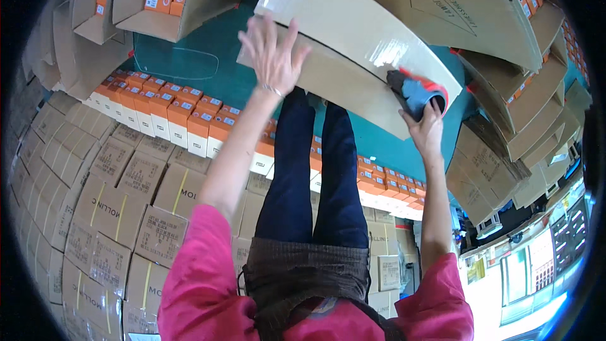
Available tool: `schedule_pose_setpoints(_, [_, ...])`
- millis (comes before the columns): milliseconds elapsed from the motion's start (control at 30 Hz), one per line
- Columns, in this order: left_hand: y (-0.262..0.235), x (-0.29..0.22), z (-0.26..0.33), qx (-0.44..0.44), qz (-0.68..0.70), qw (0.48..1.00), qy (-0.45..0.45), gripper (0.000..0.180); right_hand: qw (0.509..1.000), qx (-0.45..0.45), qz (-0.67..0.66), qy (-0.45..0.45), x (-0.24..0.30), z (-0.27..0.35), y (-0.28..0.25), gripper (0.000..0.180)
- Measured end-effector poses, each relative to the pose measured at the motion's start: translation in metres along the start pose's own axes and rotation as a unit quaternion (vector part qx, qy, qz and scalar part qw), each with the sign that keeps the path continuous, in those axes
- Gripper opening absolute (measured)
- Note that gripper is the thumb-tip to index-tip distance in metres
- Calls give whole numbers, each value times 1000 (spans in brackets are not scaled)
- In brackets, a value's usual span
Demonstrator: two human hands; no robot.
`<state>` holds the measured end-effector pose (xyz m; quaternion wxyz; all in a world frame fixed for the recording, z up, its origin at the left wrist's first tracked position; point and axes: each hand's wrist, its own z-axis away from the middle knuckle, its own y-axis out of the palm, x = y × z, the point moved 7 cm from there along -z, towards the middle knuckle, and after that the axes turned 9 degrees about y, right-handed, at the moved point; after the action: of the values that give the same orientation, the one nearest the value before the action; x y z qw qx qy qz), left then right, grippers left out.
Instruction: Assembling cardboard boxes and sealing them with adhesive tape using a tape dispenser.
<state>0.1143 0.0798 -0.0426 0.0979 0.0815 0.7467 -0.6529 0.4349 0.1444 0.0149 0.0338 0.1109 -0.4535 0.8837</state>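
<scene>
A long cardboard carton point(344, 22) lies across the upper middle, its flaps meeting along a dark seam. My left hand point(274, 57) is at the carton's left end with fingers spread, holding nothing. In my right hand point(426, 129) is a tape dispenser point(415, 91), red and grey-blue with a dark front end. The dispenser rests at the seam near the carton's right end. Beside it, a shiny patch catches light on the carton's surface. My right fingers are wrapped round the dispenser's near side.
Rows of orange and white shoe boxes point(180, 110) line the green floor point(173, 57). Stacked brown cartons point(113, 208) fill the left. Open cartons with orange boxes point(165, 0) stand at the upper left. Another large carton point(442, 3) and several open ones point(524, 107) crowd the right.
</scene>
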Motion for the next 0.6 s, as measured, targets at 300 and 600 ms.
schedule_pose_setpoints(300, [2,20,-32,126,122,977,123,48,952,165,-257,-29,133,-22,20,47])
schedule_pose_setpoints(600, [21,20,-34,242,689,609,-309,25,959,176,-217,-46,132,-50,58,39])
